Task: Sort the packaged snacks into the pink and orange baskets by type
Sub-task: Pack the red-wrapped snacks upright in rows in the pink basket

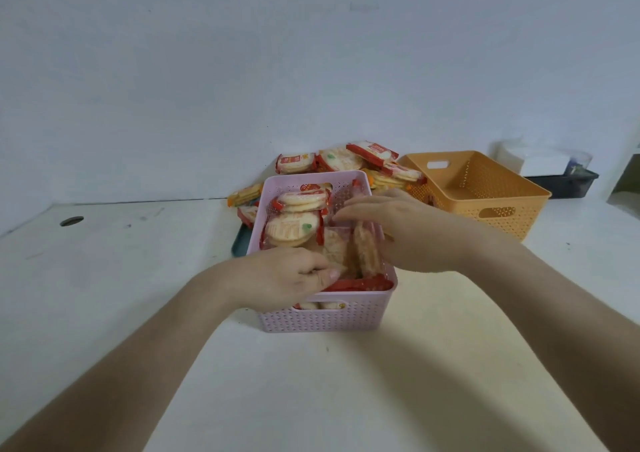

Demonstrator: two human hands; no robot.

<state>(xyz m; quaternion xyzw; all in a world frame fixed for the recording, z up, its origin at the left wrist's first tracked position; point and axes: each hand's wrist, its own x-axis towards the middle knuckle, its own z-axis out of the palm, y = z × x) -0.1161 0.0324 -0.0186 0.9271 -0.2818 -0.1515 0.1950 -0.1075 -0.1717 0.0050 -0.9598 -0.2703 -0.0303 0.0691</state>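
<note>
The curled fingers and thumb of the left hand [291, 275] are closed in a pinch on the edge of a clear-wrapped pack [334, 252], inside the near left corner of the pink basket [322, 320]. The fingers of the right hand [398, 230] are nearly straight and are laid over the upright packs [367, 252] at the right side of this basket. Round cracker packs [298, 224] are stacked in its far left part. Behind the pink basket a pile of snack packs [349, 160] is seen on a dark tray [239, 249]. The orange basket [502, 224] is placed to its right, on the white table [346, 399].
</note>
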